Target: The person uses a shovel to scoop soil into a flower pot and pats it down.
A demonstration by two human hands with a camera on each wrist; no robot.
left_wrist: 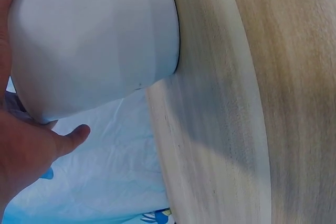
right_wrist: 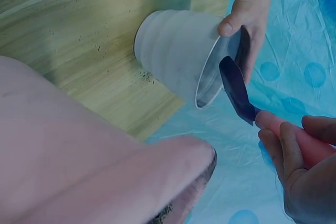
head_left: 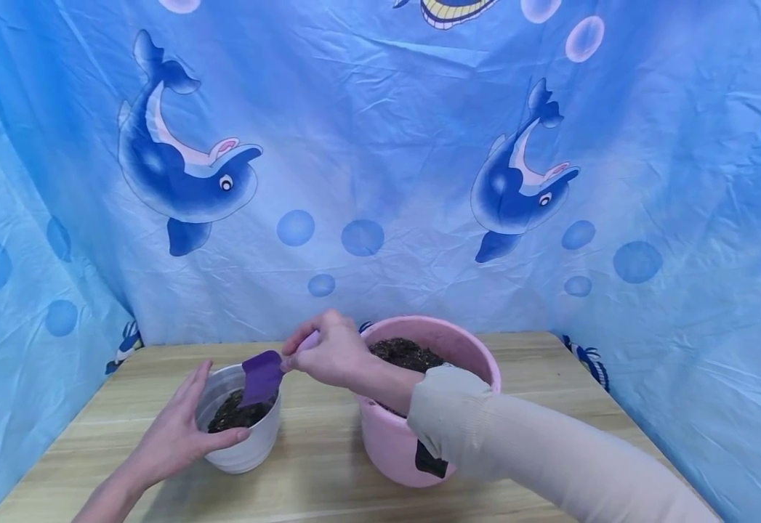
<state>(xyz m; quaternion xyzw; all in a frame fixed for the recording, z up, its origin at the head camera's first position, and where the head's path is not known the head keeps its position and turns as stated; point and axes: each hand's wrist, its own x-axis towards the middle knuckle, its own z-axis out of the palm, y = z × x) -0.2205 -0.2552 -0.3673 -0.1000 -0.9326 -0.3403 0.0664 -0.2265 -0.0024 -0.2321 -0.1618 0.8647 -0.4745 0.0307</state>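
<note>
In the head view my right hand [head_left: 334, 352] grips the handle of a small garden trowel [head_left: 262, 378] with a purple blade. The blade slants down over the inside of a white ribbed pot [head_left: 249, 448], its tip overlapping the dark soil [head_left: 227, 415] there. From the right wrist, the trowel's handle [right_wrist: 302, 139] shows between thumb and fingers, the blade at the pot's mouth. My left hand [head_left: 172, 433] spans the white pot's rim at its left side, fingers and thumb fairly straight. The left wrist view shows the pot's outer wall [left_wrist: 94, 45] beside that thumb.
A larger pink pot [head_left: 387, 443] with dark soil [head_left: 406, 354] stands to the right, under my right forearm; a black patch shows on its front. Soil crumbs [right_wrist: 145, 75] lie on the wooden table [head_left: 317, 479]. A blue dolphin-print curtain [head_left: 380, 145] hangs behind and at both sides.
</note>
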